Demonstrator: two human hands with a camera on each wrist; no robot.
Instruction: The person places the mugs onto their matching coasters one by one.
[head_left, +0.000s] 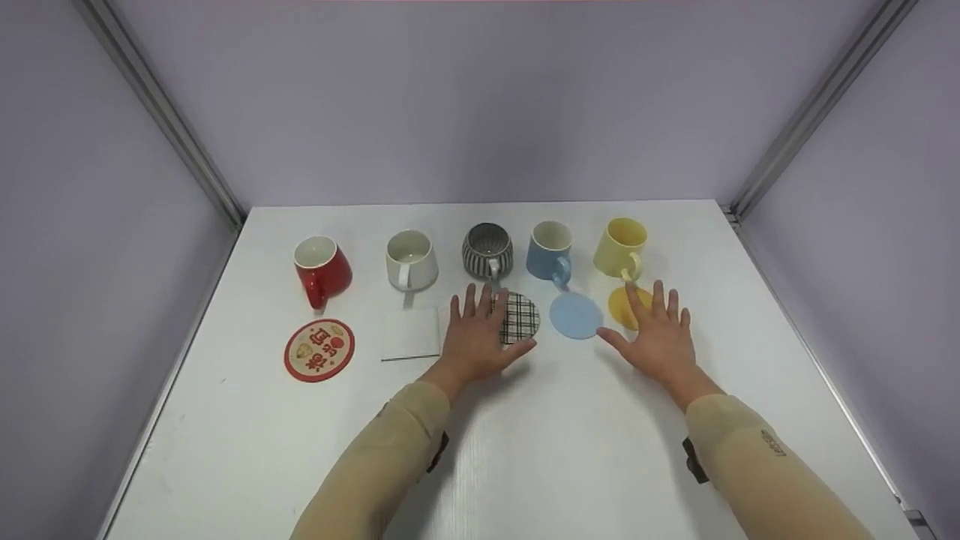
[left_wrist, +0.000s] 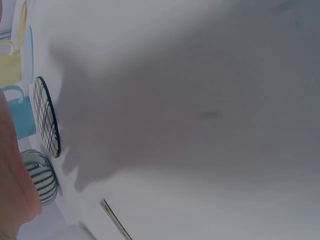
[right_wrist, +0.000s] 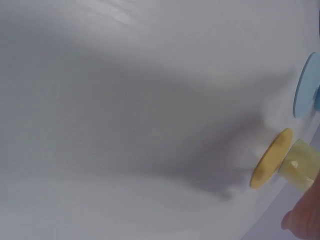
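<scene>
Apparently, two bare hands are hovering over a white table (head_left: 570,427), holding nothing. Across the middle of the head view five mugs are standing upright in a row: from left to right, a red mug (head_left: 335,271), a white mug (head_left: 421,268), a striped mug (head_left: 487,253), a blue mug (head_left: 545,259) and a yellow mug (head_left: 616,251). Below them in the frame, flat coasters are lying: a red-rimmed coaster (head_left: 319,350) at left, a white square coaster (head_left: 411,334), a plaid coaster (head_left: 523,319), a light blue coaster (head_left: 576,315) and a yellow coaster (head_left: 621,309) right of centre. Judging by this, the step in hand is involving no gripping; taking up any mug or coaster would be calling for lowering a hand and curling its fingers. At the centre, the left hand (head_left: 478,341) is spreading its fingers and thumb wide, partly covering the plaid coaster from view. Right of centre, the right hand (head_left: 660,341) is likewise spreading wide, its index finger crossing in front of the yellow coaster. In both wrist views, broad shadows are falling on the table, suggesting that neither hand is touching it.
</scene>
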